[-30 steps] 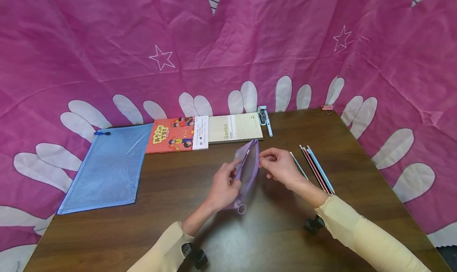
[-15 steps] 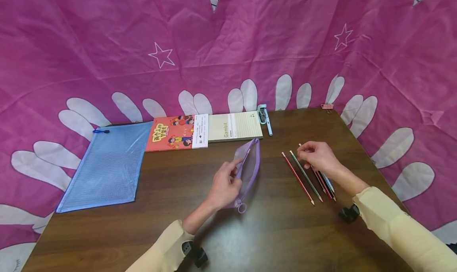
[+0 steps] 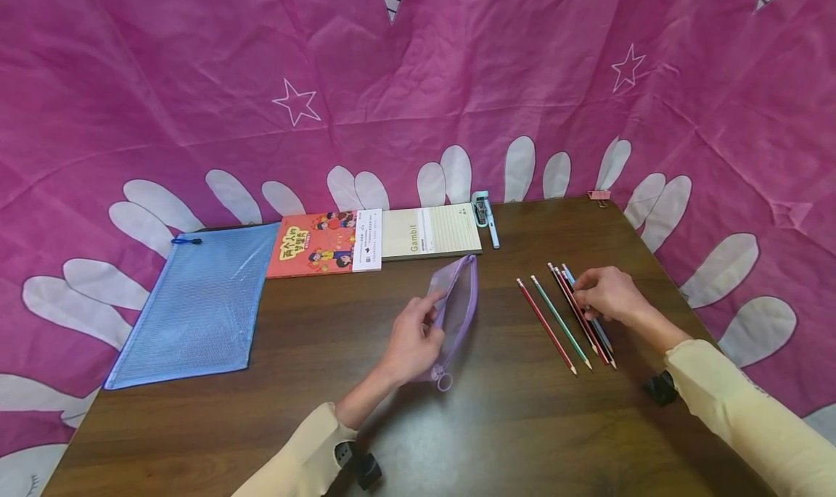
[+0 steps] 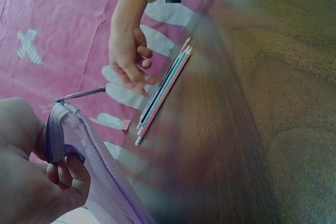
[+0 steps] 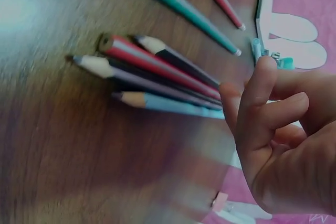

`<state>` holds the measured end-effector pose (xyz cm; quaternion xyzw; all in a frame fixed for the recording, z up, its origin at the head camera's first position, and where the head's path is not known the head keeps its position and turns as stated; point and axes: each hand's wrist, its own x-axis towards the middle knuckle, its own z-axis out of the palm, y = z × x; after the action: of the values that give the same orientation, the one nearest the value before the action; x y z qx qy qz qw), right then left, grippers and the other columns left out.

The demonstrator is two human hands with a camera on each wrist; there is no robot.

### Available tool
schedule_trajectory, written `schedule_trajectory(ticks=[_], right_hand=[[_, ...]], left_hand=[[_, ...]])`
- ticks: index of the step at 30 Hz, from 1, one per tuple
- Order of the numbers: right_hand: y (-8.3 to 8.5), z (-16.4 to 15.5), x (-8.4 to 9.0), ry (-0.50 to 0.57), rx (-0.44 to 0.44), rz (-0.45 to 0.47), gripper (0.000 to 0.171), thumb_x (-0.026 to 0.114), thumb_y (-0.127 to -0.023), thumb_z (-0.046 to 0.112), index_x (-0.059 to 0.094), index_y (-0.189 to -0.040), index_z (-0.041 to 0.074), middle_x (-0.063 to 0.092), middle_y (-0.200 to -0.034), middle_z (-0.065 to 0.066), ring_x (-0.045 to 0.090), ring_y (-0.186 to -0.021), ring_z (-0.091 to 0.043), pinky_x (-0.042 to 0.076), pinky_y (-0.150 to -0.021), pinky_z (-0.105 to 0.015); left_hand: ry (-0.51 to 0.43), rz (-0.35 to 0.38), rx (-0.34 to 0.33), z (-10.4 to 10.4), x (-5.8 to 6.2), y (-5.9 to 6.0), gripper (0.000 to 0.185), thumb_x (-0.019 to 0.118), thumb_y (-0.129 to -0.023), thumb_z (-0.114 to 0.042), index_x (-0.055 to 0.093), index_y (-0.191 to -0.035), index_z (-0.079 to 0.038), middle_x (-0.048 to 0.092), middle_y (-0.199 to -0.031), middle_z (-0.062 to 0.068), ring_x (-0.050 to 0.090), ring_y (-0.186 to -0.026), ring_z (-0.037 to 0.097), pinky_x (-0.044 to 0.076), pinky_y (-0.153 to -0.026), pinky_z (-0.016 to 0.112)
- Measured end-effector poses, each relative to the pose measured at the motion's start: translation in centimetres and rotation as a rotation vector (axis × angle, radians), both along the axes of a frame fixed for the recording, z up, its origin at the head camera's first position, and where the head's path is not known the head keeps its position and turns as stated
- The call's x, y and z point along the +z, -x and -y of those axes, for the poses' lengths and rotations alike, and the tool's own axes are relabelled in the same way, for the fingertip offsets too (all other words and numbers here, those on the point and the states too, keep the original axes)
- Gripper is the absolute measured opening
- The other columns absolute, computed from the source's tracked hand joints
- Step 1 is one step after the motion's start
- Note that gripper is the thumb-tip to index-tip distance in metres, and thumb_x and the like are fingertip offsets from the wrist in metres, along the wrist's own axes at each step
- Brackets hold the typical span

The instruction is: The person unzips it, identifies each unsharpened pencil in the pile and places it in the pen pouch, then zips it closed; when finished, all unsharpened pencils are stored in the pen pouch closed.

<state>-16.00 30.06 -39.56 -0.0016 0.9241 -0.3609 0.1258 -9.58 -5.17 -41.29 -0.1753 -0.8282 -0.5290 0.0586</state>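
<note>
My left hand (image 3: 427, 315) grips the edge of a purple mesh pouch (image 3: 459, 301) and holds it upright on the brown table (image 3: 261, 410). The left wrist view shows my fingers (image 4: 63, 174) pinching the pouch's rim (image 4: 79, 129). To the right lie a red pencil (image 3: 545, 326) and a green pencil (image 3: 560, 321), then a tight bundle of several pencils (image 3: 591, 330). My right hand (image 3: 584, 294) sits over the bundle's far end with fingers loosely curled. In the right wrist view a fingertip (image 5: 228, 95) is at the bundle (image 5: 157, 72) but grips nothing.
A blue mesh folder (image 3: 196, 301) lies at the left. A red booklet (image 3: 323, 243), a pale notepad (image 3: 431, 231) and a light blue pen (image 3: 485, 218) line the far edge. A pink clip (image 3: 597, 195) sits at the far right corner. Pink cloth surrounds the table.
My right hand has moved from the pouch rightward to the pencil bundle. A red pencil now shows left of the green one. My left hand and the pouch have stayed put.
</note>
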Motion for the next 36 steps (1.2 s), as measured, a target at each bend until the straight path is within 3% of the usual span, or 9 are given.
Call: schedule_trajectory(ticks=[17, 25, 36], right_hand=[[0.2, -0.3, -1.2, -0.097, 0.033, 0.0, 0.024, 0.065, -0.086, 0.008, 0.064, -0.105, -0.008, 0.067, -0.067, -0.005, 0.067, -0.054, -0.019, 0.044, -0.043, -0.032], [0.5, 0.4, -1.4, -0.229, 0.06, -0.05, 0.019, 0.067, -0.086, 0.009, 0.066, -0.1, -0.004, 0.064, -0.061, 0.0, 0.065, -0.051, -0.015, 0.052, -0.065, -0.043], [0.6, 0.9, -1.5, -0.267, 0.054, -0.065, 0.016, 0.064, -0.087, 0.008, 0.066, -0.099, -0.003, 0.065, -0.064, -0.003, 0.064, -0.05, -0.015, 0.052, -0.06, -0.043]], left_hand=[[0.02, -0.011, -0.005, 0.0, 0.0, 0.0, 0.064, 0.053, -0.07, 0.012, 0.059, -0.133, 0.003, 0.05, -0.087, 0.003, 0.05, -0.073, 0.01, 0.05, -0.068, 0.026], [0.018, -0.009, -0.002, -0.1, 0.0, -0.1, 0.064, 0.053, -0.071, 0.012, 0.059, -0.133, 0.003, 0.05, -0.088, 0.004, 0.049, -0.074, 0.009, 0.049, -0.068, 0.026], [0.016, -0.007, -0.004, -0.1, -0.1, -0.2, 0.065, 0.052, -0.07, 0.012, 0.058, -0.134, 0.003, 0.05, -0.088, 0.004, 0.05, -0.074, 0.011, 0.049, -0.068, 0.025]])
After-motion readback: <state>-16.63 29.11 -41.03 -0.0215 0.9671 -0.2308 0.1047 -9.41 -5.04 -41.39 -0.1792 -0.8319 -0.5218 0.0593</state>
